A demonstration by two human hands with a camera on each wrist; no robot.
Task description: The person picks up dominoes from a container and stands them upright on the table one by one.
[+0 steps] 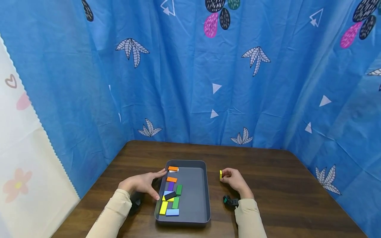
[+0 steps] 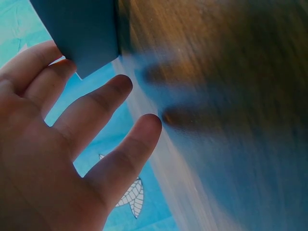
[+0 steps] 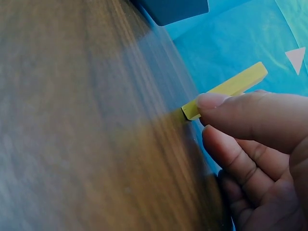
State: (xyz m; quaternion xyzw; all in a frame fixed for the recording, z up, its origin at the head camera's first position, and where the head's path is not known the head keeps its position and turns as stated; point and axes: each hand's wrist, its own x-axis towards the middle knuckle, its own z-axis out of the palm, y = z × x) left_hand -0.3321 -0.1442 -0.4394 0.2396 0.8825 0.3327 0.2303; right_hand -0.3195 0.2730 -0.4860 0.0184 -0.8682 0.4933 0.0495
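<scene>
My right hand (image 1: 236, 181) pinches a yellow block (image 3: 236, 85) between thumb and fingers. The block stands on end with its lower edge at the wooden tabletop, to the right of a dark grey tray (image 1: 193, 191). My left hand (image 1: 143, 183) is spread beside the tray's left wall, fingers extended and the thumb lower down near the rim. In the left wrist view, two fingertips lie against the tray's wall (image 2: 86, 38), while the other fingers (image 2: 139, 139) stay apart from it. Nothing is held in the left hand.
Along the tray's left side lie several coloured blocks: orange (image 1: 171, 179), purple (image 1: 171, 186), green (image 1: 179, 189), yellow (image 1: 163, 208) and light blue (image 1: 172, 212). A black block (image 1: 170, 195) rests tilted over others. A blue patterned curtain (image 1: 190, 82) hangs behind the wooden table (image 1: 282, 198).
</scene>
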